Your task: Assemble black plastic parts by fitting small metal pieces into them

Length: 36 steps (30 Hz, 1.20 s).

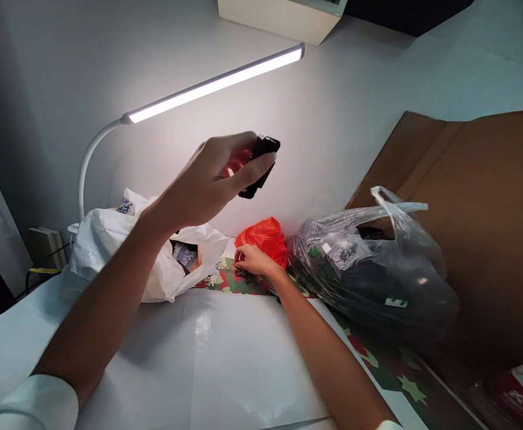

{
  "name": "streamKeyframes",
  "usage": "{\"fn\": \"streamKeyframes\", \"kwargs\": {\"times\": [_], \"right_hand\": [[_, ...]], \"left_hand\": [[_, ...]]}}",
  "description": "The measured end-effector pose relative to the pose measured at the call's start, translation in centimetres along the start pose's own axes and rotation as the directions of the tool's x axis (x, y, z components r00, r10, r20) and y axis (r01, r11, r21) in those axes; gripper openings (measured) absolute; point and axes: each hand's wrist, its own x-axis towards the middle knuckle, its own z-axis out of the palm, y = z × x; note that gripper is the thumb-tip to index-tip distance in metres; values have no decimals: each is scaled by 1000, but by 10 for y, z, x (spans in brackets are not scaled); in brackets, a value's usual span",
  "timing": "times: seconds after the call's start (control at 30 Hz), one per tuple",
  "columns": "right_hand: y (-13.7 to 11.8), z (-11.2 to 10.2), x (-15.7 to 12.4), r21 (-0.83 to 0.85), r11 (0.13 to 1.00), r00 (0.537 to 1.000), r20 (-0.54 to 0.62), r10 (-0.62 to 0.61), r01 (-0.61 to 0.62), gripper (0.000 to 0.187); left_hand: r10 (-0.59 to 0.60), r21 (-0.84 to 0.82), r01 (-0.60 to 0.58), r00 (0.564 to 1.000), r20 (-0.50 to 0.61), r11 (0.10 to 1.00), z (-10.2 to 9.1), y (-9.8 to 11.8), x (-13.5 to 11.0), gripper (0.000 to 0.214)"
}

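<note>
From my end of the feed, I judge the work to be partway: one piece is picked up, and little else looks settled. The black thing point(267, 146) is off the desk point(243, 349), raised well above it in front of the far wall, below the right part of the lit lamp point(217, 83). It has not been set down anywhere. A dark cluster point(246, 275) lies on the patterned cover point(228, 283) at the far side of the desk, not lifted. The bags around it have contents in them: packets show in the mouth of the white bag point(160, 280) on the left, and the clear bag point(405, 275) on the right bulges with dark and green stuff.

Now the hands. I have the left hand point(208, 176) closed round the black thing, thumb across its near face and fingers behind, with the upper and lower ends sticking out past the thumb. The right hand point(253, 260) is low, fingers bent and partly curled over the dark cluster, just beside the red bag point(264, 235). It's small and shadowed in my view, so I can't tell whether those fingertips grip the cluster or only hang over it. The brown box point(462, 239) stands farther right, behind the clear bag.
</note>
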Motion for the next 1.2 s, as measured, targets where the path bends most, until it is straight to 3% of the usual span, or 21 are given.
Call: {"fn": "streamKeyframes", "kwargs": {"times": [0.43,0.67,0.8,0.87,0.93,1.03,1.2], "right_hand": [[-5,-1,-3,40,996,996,-50,-72,74,34],[-25,-36,-20,156,963,948,-265,-175,221,7],[-44,-72,-46,197,912,860,-448,-243,360,10],[-55,-88,-62,242,858,791,-552,-263,454,19],[-65,-101,-81,321,751,700,-668,-253,577,25],[-80,-113,-107,344,636,591,-776,-222,691,28],[-98,-117,-131,244,577,439,-870,-225,779,18]], "left_hand": [[-13,59,11,999,32,998,0,0,-1,26],[-57,68,54,998,38,996,-2,-3,-1,23],[-106,168,95,993,59,981,-5,-6,-1,18],[-154,194,137,985,77,971,-5,-7,-1,20],[-198,201,178,977,79,963,-6,-6,-1,25],[-207,208,192,977,57,959,-6,-4,-1,26],[-224,229,211,974,36,950,-8,2,-2,25]]}}
